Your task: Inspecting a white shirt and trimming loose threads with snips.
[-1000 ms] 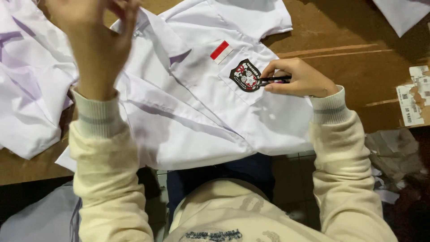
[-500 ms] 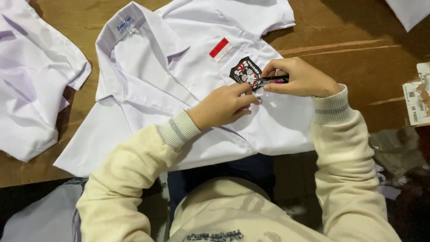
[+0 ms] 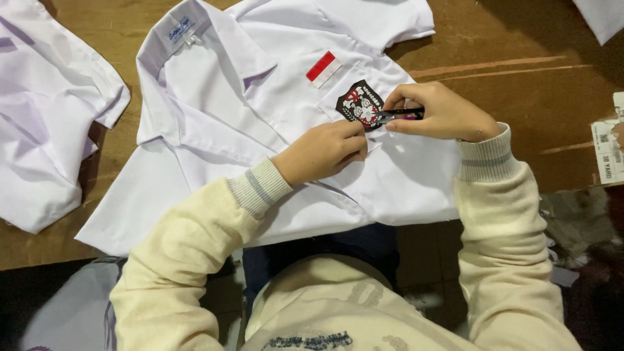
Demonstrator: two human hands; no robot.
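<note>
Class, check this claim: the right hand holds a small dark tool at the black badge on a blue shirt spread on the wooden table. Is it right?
Not quite. The shirt is white, not blue, as the head view shows. The rest holds: the right hand holds a small dark tool at the black badge on the wooden table.

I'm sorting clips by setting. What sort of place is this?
Probably a garment workroom: a wooden table, white uniform shirts laid out, and small snips at a sewn badge.

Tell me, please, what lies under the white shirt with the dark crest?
A brown wooden table shows around the white shirt; its near hem overhangs the edge. Whatever lies directly beneath the cloth is covered.
</note>
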